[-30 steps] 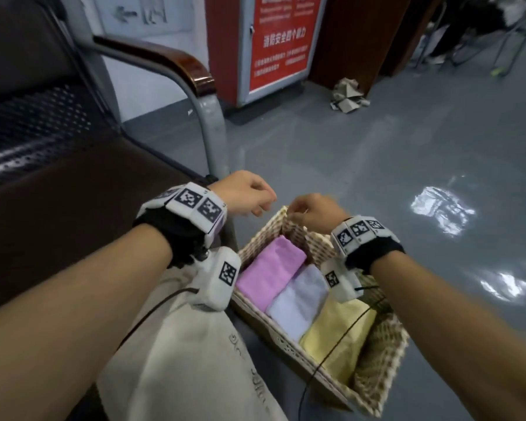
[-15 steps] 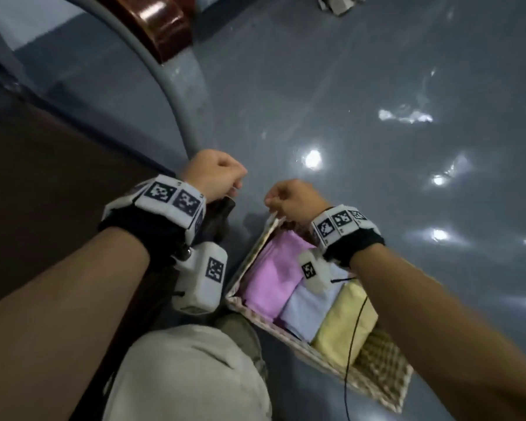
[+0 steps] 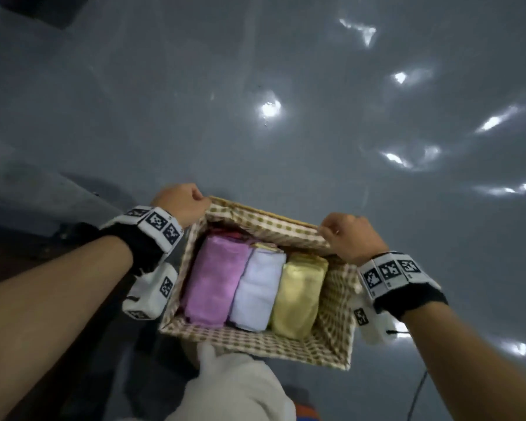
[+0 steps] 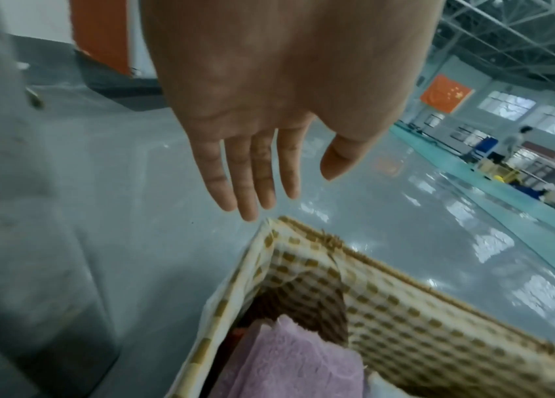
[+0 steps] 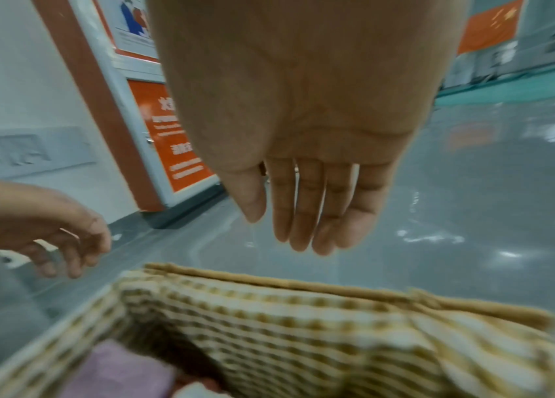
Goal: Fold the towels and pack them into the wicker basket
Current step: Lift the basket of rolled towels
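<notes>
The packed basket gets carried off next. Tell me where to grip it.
Take the wicker basket by the rims of its two short end walls, one hand from each outer side. It is rectangular and open-topped, so it should balance between the ends; the pink towel, white towel and yellow towel crowd the inside, so keep fingers mostly outside.

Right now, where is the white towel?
In the head view the white towel lies folded in the wicker basket, in the middle of the row, between the pink towel and the yellow towel.

White Chinese characters stand on the orange sign (image 5: 180, 140), too blurred to read; no other text shows.
</notes>
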{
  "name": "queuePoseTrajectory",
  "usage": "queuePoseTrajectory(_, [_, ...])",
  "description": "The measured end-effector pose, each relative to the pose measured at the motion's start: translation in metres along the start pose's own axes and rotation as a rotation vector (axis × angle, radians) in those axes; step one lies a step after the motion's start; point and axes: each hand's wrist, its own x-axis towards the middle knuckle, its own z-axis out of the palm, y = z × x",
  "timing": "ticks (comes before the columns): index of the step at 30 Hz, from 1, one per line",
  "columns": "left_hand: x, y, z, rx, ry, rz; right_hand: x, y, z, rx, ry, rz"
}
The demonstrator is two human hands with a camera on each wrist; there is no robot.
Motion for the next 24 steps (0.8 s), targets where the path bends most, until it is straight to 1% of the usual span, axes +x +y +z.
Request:
queuePoseTrajectory(4, [0.039,0.001,0.045,0.072,0.074,0.047,0.009,0.068,0.022,0.030,0.200,0.201])
queuePoseTrajectory(6, [0.054,-0.004,0.059,0.053,0.138,0.028,0.016,0.090,0.034,0.058,0.248,0.291])
queuePoseTrajectory(8, [0.065,-0.012,0.066,0.017,0.145,-0.010,0.025,0.101,0.045,0.102,0.194,0.385])
queuePoseTrajectory(10, [0.073,-0.018,0.070,0.011,0.075,-0.042,0.033,0.105,0.056,0.178,0.118,0.487])
queuePoseTrajectory(11, [0.075,-0.020,0.071,0.024,0.041,-0.040,0.038,0.106,0.060,0.245,0.104,0.533])
queuePoseTrajectory(13, [0.081,-0.022,0.073,0.036,0.018,-0.022,0.046,0.109,0.066,0.418,0.130,0.600])
queuePoseTrajectory(16, [0.088,-0.019,0.077,-0.027,0.023,-0.044,0.053,0.120,0.073,0.569,0.187,0.610])
queuePoseTrajectory(19, [0.091,-0.020,0.076,-0.115,0.019,-0.078,0.056,0.123,0.077,0.641,0.228,0.569])
queuePoseTrajectory(22, [0.092,-0.021,0.073,-0.227,0.037,-0.026,0.056,0.116,0.080,0.672,0.267,0.550])
queuePoseTrajectory(24, [0.094,-0.020,0.071,-0.323,0.082,0.010,0.056,0.108,0.082,0.710,0.326,0.545])
